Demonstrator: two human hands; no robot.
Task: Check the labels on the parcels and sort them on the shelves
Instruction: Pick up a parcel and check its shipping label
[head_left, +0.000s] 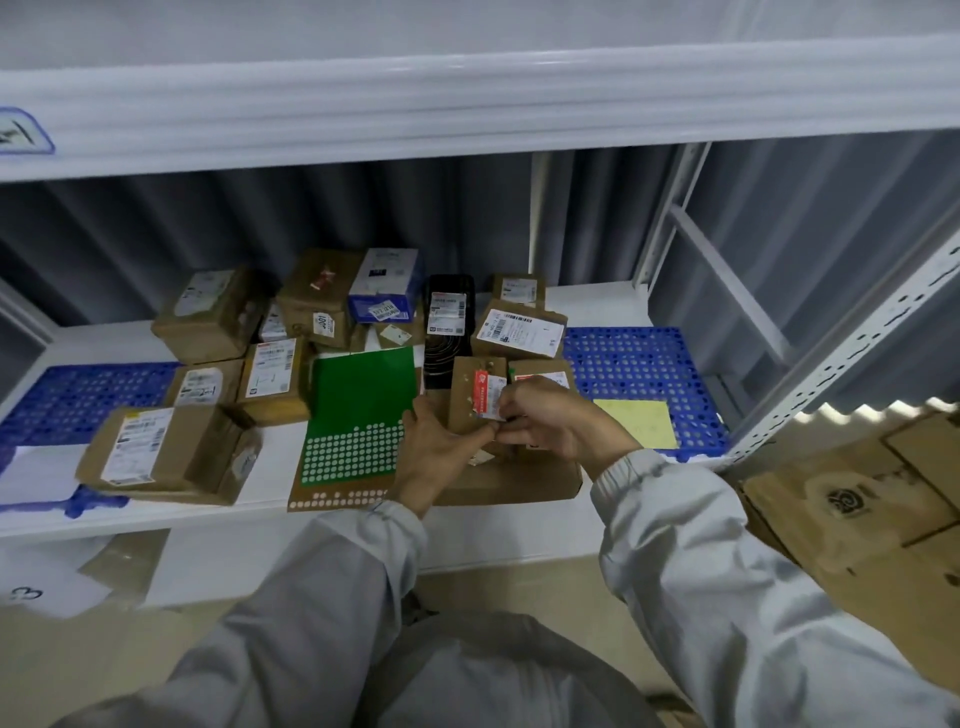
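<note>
Both hands meet at a small brown parcel standing near the front edge of the white shelf. The left hand grips its lower left side, and the right hand pinches the label on its face. A green sheet lies just left. More parcels crowd toward the back edge.

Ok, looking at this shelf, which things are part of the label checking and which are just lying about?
Part of the job:
small cardboard parcel, held by left hand and right hand
its red-and-white label
cardboard parcels on the shelf

Lying about:
green dotted sheet
yellow sheet
blue perforated mats
</note>
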